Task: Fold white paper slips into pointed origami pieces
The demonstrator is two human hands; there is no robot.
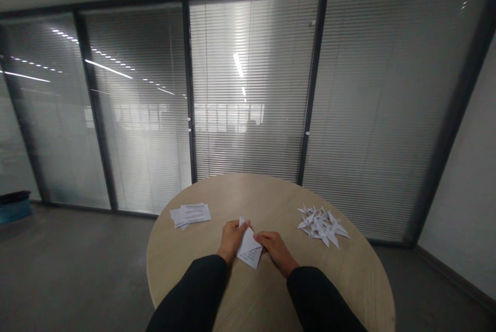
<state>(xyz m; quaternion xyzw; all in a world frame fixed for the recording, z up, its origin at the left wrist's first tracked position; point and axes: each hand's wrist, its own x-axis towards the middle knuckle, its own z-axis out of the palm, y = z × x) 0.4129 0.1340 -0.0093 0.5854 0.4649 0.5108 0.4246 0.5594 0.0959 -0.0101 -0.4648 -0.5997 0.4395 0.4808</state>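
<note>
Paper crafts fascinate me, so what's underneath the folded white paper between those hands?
The round, pale wood-look table shows around the folded white paper, which the bare left hand and bare right hand hold. Anything directly beneath is covered.

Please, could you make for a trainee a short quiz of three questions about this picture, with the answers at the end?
1. True or false: the left hand and the right hand both hold the folded paper.
2. What lies in a pile on the table, to the right of the hands?
A) Scissors
B) Pointed paper pieces
C) Cups
3. Fill in: the flat sheets lie to the ____ of the hands.

Key: 1. True; 2. B; 3. left.
</note>
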